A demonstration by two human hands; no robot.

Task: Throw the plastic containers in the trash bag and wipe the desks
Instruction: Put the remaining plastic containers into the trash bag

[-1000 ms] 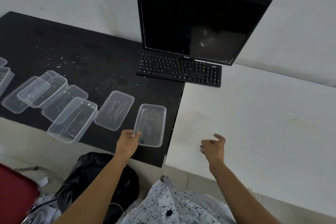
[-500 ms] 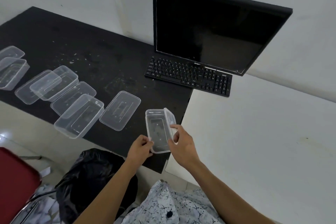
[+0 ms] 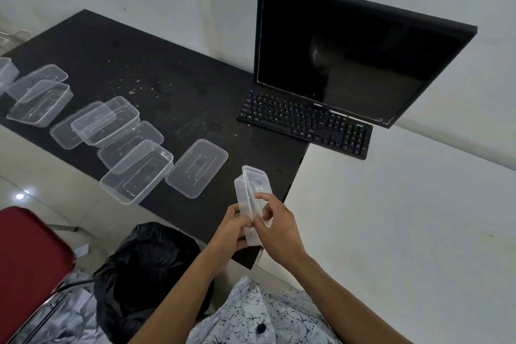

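Over the near corner of the black desk (image 3: 181, 70): a plastic container (image 3: 252, 187) on edge, long axis pointing away, clasped by left hand (image 3: 231, 230) and pinched by right hand (image 3: 279, 229). Below and leftward, the trash bag (image 3: 148, 268), nearer the left hand.

Clear containers (image 3: 136, 172). Black desk (image 3: 173, 64) flecked with pale specks; white desk (image 3: 405, 218). Black monitor (image 3: 349, 58), black keyboard (image 3: 304, 123) with white lettering, black bag (image 3: 145, 268). Dark red chair (image 3: 28, 254). White shirt (image 3: 265, 315) with dark crackle pattern.
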